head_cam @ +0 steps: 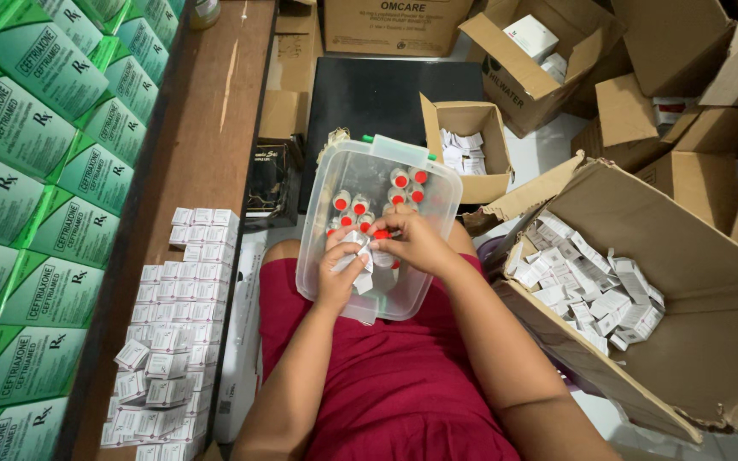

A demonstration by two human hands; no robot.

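A clear plastic tub [437, 183] rests on my lap and holds several small vials with red caps [359, 207]. My left hand [339, 271] holds a folded white paper leaflet [360, 256] over the tub. My right hand [416, 243] pinches a red-capped vial [382, 236] right against that leaflet. Both hands meet at the near side of the tub.
Small white cartons [177, 333] are stacked on a wooden ledge [224, 102] at my left, beside rows of green boxes [36, 171]. A large cardboard box [711, 307] at my right holds more white cartons [591, 290]. Other open cardboard boxes [471, 128] stand behind the tub.
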